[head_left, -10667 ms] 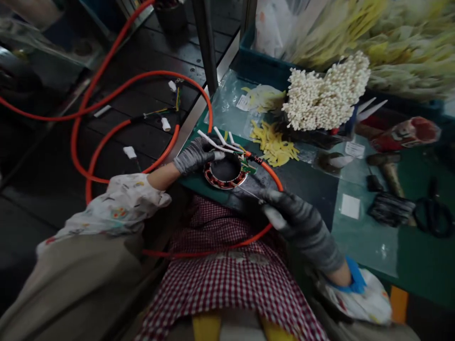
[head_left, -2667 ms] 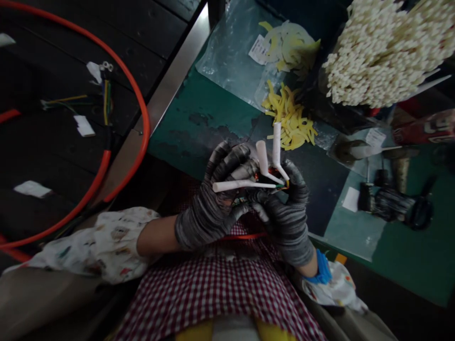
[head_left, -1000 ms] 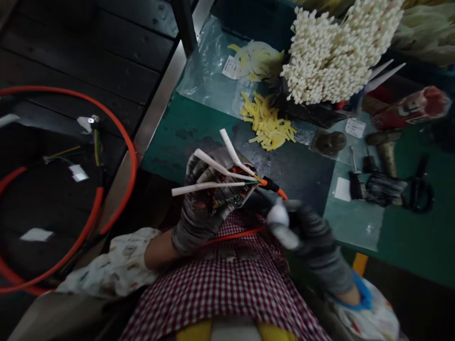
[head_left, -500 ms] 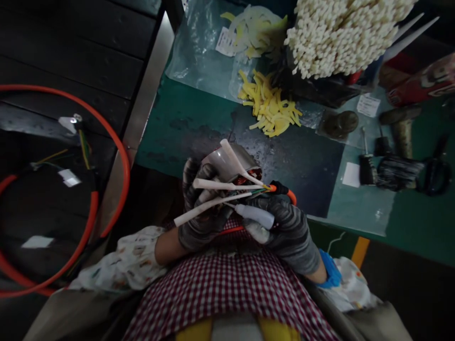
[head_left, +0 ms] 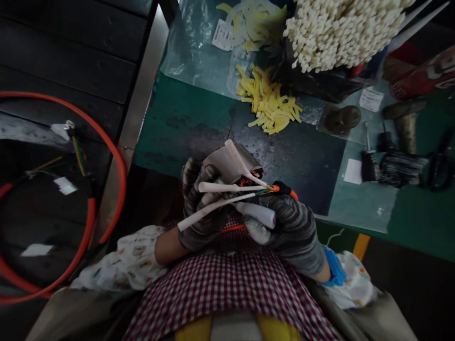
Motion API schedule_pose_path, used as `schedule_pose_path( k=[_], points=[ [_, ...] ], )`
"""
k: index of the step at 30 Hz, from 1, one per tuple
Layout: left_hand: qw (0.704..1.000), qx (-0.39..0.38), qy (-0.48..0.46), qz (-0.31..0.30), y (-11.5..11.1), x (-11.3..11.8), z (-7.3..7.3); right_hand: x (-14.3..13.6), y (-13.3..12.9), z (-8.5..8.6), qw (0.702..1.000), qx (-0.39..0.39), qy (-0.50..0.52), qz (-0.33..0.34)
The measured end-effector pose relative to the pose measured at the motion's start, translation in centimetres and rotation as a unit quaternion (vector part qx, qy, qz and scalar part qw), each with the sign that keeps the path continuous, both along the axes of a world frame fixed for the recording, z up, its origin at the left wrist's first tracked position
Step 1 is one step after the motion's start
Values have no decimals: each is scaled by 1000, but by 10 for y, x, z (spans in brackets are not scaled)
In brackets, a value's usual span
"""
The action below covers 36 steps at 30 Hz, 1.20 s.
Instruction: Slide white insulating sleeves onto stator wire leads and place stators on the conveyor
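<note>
My left hand (head_left: 197, 229), in a grey striped glove, is closed around a stator (head_left: 234, 163), a grey metal ring with copper windings showing at its right end. My right hand (head_left: 296, 232), gloved likewise, grips a tool with a pale, translucent handle (head_left: 261, 214), perhaps a screwdriver; its tip is hidden among the wires and my left fingers. White sleeves (head_left: 201, 220) cover several wires that fan out in front of the stator. These wires come from an orange cable (head_left: 293, 194) with a black band beside my right hand.
Yellow curved strips (head_left: 272, 106) lie on the green table (head_left: 185, 106), with a bundle of white sticks or tubes (head_left: 344, 33) behind. To the right are a hammer (head_left: 405, 123), a screwdriver (head_left: 368, 161) and black scissors (head_left: 442, 166). Thick orange cable (head_left: 119, 166) coils at left.
The tool's metal shaft, visible before between handle and left fingers, is now hidden. Both hands keep nearly the same place and grip. The view has shifted slightly.
</note>
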State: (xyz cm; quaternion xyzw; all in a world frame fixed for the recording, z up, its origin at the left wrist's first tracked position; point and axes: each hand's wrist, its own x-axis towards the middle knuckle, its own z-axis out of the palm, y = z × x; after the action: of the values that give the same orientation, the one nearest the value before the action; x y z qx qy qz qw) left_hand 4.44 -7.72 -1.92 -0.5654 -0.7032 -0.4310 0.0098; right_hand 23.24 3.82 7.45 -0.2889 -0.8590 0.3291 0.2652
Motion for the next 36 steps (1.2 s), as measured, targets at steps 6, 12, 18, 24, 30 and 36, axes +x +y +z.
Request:
schedule_pose_path(
  k=[6, 12, 18, 24, 30, 36],
  points=[
    [994, 87, 64, 2, 20, 6, 20, 3, 4, 4, 997, 16, -75, -21],
    [997, 52, 47, -29, 20, 2, 26, 7, 8, 5, 998, -38, -36, -25],
    [998, 17, 49, -37, 28, -1, 36, 11, 10, 1, 994, -5, -92, -59],
    [997, -33, 40, -59, 30, -4, 42, 7, 14, 6, 995, 16, -81, -51],
    [995, -13, 39, -96, 45, -18, 53, 18, 11, 7, 994, -13, -15, -108],
    [983, -68, -71, -156, 67, -72, 54, 43, 36, -8, 946, -172, 97, -256]
  ],
)
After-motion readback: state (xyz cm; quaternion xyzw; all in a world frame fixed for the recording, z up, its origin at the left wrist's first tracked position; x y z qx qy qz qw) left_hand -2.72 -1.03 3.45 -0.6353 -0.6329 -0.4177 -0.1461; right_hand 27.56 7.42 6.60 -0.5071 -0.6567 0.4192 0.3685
